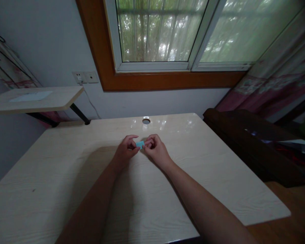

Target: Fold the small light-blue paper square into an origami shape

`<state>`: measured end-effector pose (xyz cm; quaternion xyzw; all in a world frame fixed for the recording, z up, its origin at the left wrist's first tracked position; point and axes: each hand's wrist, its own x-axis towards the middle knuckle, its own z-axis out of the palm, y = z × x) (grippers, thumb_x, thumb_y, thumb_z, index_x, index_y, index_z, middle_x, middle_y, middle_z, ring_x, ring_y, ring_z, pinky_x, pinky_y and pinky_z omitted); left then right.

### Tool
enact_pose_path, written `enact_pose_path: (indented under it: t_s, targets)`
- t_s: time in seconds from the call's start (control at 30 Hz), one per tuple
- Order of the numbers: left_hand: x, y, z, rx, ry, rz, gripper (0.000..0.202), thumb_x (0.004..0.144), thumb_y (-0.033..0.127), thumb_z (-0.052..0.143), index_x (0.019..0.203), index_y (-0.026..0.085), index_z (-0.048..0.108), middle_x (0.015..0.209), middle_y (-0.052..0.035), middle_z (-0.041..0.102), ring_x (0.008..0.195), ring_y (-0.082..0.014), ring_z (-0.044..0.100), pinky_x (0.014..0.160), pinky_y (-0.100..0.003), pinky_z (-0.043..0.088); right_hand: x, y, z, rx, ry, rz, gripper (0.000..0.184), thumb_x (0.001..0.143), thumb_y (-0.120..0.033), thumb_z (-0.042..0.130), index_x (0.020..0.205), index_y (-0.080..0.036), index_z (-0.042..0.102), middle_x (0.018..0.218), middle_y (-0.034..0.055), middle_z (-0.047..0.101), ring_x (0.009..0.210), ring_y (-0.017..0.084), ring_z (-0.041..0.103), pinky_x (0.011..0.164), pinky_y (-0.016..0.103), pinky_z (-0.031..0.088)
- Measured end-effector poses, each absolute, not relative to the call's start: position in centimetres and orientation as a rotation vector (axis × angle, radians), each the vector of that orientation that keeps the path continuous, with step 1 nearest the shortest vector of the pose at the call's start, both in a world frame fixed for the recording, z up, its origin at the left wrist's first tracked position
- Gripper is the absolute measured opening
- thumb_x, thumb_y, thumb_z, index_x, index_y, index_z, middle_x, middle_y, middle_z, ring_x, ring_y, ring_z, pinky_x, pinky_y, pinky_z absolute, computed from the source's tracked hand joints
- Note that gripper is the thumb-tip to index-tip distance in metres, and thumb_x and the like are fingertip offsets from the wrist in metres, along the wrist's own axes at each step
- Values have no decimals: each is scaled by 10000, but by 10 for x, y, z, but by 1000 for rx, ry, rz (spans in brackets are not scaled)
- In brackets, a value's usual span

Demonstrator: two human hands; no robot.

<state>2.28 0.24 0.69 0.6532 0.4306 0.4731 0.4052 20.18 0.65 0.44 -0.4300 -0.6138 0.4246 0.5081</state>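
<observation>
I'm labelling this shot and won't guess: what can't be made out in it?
- Head view: the ends of the light-blue piece, covered by the left hand and right hand.
- Head view: the near left corner of the table, cut off by the frame.
- Head view: detail beyond the window, blurred.

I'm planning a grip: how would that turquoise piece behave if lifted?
The turquoise piece is probably light, being small. Straight edges suggest it's unlikely to roll. It may be fairly stiff: no sag shows between left hand and right hand.
</observation>
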Motion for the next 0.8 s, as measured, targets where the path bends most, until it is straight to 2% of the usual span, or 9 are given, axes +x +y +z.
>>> enact_pose_path:
  t_s: [0.27,0.43,0.63,0.8]
  targets:
    - [23,2,9,1612,1083,1209,460,768,264,704,1183,197,518,697,54,513,605,-102,488,596,-223,383,202,10,3,-986,-1393,1098,240,737,-240,622,927,-220,476,714,-28,618,630,127,558,605,253,421]
    - [22,3,7,1603,1084,1210,475,765,275,709,1192,197,515,690,61,504,593,-95,474,583,-215,367,204,10,2,-944,-1387,1147,205,763,-234,582,949,-220,499,756,-34,610,623,116,544,599,245,429]
    - [23,3,5,1619,1081,1195,459,778,240,690,1198,191,511,710,53,506,611,-97,479,593,-220,381,204,10,0,-927,-1465,1166,345,768,-315,682,1056,-224,516,775,-20,625,655,128,560,616,252,434]
    - [23,2,8,1609,1085,1180,462,764,223,690,1192,193,517,716,48,525,624,-100,498,607,-225,390,204,9,0,-954,-1457,1140,298,771,-340,686,1006,-223,544,756,-15,611,664,136,567,615,257,439]
